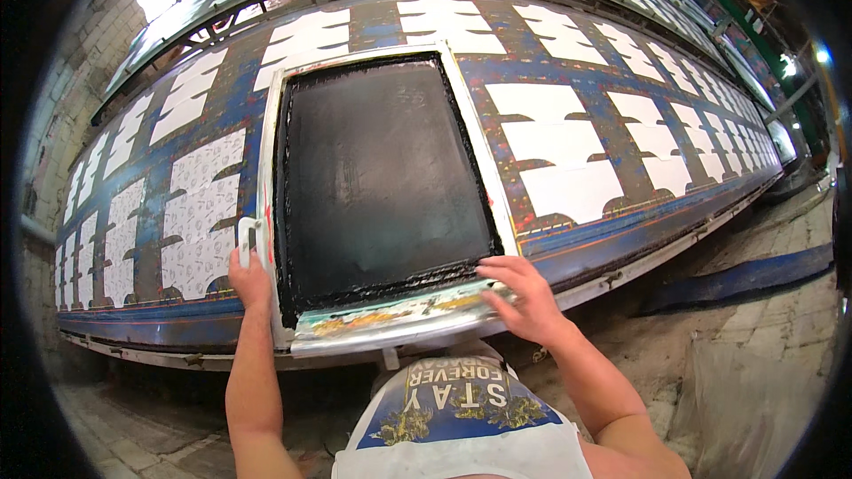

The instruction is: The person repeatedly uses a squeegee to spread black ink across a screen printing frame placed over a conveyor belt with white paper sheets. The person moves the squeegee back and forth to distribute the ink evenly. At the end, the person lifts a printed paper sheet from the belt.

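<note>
While a long, paint-flecked blue-and-brown table [146,310] curves across the view, white cut panels with a fine grey print [204,208] lie on its left part in columns. Just right of these, at lower left of centre, the person's bare left hand [251,284] is closed around the lower part of a slim white handle [248,235]. Touching that handle, a large rectangular screen with a whitish frame and a glossy black surface [382,177] fills the centre, lying on the table. Along its near edge runs a pale, flat bar smeared with teal and yellow [399,315] (black ink edges the screen just above it). At the bar's right end, below centre, the bare right hand [524,297] has thumb and fingers apart; whether they press on it, I cannot tell. Farther right, plain white panels [543,140] lie in columns, and a dark blue strip [745,279] lies at lower right.
</note>
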Available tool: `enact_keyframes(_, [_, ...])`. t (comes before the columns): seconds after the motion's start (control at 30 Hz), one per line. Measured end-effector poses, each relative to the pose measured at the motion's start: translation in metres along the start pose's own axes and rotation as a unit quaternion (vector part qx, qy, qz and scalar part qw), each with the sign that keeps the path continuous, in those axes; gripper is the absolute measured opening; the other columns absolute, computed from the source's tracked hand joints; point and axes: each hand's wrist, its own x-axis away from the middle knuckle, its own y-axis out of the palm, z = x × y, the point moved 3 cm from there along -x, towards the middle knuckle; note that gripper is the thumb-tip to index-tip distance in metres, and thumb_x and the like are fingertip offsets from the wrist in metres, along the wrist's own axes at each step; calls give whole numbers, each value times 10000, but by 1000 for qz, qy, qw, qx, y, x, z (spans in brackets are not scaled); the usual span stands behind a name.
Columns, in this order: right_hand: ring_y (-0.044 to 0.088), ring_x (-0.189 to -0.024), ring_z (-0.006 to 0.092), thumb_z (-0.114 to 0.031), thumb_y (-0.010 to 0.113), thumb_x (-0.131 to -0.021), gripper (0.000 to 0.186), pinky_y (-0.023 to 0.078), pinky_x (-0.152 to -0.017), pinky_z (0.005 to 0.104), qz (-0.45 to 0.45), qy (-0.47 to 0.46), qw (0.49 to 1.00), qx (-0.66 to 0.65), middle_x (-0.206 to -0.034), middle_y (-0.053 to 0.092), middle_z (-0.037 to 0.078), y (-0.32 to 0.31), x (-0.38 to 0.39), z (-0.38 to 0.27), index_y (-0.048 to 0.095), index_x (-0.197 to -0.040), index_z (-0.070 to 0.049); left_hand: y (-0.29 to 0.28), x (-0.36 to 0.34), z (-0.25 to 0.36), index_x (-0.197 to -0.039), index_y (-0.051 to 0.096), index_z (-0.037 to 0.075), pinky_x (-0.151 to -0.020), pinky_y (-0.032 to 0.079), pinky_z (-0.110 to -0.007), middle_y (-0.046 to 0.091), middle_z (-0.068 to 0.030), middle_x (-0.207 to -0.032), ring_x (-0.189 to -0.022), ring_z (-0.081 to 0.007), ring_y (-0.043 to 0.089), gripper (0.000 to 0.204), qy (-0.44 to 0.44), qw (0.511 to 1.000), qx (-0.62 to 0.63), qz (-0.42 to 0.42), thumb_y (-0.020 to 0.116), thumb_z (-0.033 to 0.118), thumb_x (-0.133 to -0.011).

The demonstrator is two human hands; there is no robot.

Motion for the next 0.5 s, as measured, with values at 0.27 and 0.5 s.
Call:
enact_keyframes(0.27, [729,-1160,232,-166,811,-1030,543,590,-1041,399,-12,362,925,-116,-1334,740,189,-11,29,128,677,-1539,-31,0,-3,-4,-1222,786,-2,-907,577,-412,811,-137,-1045,-950,-231,743,227,-37,999,19,12,751,136,-1045])
enact_keyframes(0.5, [748,-1156,322,-196,798,-1029,511,598,-1050,440,-11,345,931,-120,-1302,722,233,3,35,133,703,-1481,23,1,-4,-5,-1187,786,-13,-930,579,-375,810,-125,-1071,-992,-199,746,179,-77,995,61,5,727,32,-1023])
